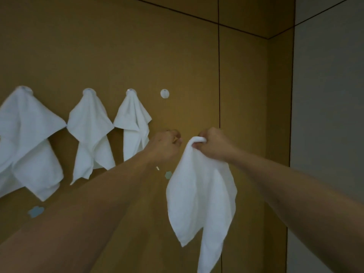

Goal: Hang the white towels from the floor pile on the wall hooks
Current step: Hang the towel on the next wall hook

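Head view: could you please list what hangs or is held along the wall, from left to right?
Large hung towel → second hung towel → third hung towel → bare hook → left hand → held towel → right hand.

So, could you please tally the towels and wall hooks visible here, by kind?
White towels hanging on hooks: 3
White towel held in the right hand: 1
Bare wall hook: 1
Total: 5
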Action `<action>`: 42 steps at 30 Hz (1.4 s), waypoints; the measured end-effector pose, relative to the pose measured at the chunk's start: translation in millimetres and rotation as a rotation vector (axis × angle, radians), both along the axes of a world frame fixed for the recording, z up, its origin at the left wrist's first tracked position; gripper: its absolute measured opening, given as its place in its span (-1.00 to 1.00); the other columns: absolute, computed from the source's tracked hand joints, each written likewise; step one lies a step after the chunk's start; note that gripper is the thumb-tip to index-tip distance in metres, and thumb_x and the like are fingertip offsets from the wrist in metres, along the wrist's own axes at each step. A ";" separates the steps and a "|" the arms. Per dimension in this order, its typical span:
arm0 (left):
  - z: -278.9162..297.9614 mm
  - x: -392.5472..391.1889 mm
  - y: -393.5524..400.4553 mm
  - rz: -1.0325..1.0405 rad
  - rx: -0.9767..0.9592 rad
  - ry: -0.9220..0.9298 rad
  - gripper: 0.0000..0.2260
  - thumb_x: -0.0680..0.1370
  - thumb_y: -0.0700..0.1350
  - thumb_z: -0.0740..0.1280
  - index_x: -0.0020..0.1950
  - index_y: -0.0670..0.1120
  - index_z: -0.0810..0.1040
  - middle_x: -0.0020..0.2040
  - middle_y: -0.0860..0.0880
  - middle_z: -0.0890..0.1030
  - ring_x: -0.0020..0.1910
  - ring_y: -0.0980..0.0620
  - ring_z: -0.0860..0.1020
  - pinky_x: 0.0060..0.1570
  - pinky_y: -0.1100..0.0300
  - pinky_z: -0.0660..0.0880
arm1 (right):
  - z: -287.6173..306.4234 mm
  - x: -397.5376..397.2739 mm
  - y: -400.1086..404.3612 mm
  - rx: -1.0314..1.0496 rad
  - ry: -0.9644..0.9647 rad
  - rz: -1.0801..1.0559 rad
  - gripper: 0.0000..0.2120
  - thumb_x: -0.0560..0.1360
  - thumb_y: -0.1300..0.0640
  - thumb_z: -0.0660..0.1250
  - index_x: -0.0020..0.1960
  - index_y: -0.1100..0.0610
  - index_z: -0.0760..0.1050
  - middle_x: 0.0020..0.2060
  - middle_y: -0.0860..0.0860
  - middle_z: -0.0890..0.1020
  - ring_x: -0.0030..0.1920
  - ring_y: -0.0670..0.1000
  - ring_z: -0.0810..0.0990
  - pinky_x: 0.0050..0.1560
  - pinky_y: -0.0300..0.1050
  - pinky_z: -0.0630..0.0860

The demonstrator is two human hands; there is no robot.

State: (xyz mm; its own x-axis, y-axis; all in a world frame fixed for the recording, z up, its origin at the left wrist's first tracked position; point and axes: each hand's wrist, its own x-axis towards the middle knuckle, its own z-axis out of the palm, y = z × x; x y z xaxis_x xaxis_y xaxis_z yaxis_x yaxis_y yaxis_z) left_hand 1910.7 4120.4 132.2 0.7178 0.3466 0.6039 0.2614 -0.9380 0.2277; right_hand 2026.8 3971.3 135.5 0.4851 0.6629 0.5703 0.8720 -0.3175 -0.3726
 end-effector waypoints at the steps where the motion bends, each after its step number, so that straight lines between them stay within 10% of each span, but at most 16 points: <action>1: 1.7 9.4 6.7 0.008 -0.002 -0.006 -0.70 0.66 0.03 0.17 0.30 -0.05 0.53 0.18 -0.06 0.55 0.08 -0.02 0.52 -0.04 0.20 0.36 | -0.2 13.1 8.8 0.003 -0.009 0.003 -0.75 0.52 0.03 0.33 -0.18 0.21 0.58 -0.24 0.11 0.64 -0.22 0.10 0.61 -0.24 -0.01 0.51; 18: 49.2 151.0 53.4 0.085 -0.251 -0.214 -0.82 0.63 0.04 0.23 0.07 0.11 0.62 -0.07 0.17 0.61 0.02 0.05 0.58 0.14 -0.08 0.54 | 56.4 198.9 122.8 0.097 -0.062 0.402 -0.68 0.49 0.01 0.38 -0.39 0.08 0.44 -0.39 -0.02 0.52 -0.33 -0.02 0.49 -0.29 -0.10 0.38; 30: 65.2 194.8 133.5 0.102 -0.258 -0.215 -0.81 0.60 0.02 0.31 0.06 -0.03 0.65 -0.01 0.01 0.66 0.01 0.00 0.60 0.05 0.10 0.52 | 81.8 238.1 206.5 0.108 0.014 0.551 -0.69 0.47 -0.01 0.39 -0.45 -0.07 0.56 -0.39 0.06 0.50 -0.33 -0.04 0.47 -0.28 -0.12 0.37; 42: 110.6 215.9 227.3 0.091 -0.296 -0.412 -0.81 0.61 0.04 0.24 -0.12 -0.02 0.51 -0.12 0.01 0.58 -0.10 0.02 0.56 -0.17 0.15 0.43 | 133.8 282.0 277.9 0.066 0.360 0.579 -0.65 0.45 -0.06 0.50 0.03 0.21 0.62 -0.11 0.07 0.73 -0.18 -0.01 0.70 -0.19 -0.15 0.61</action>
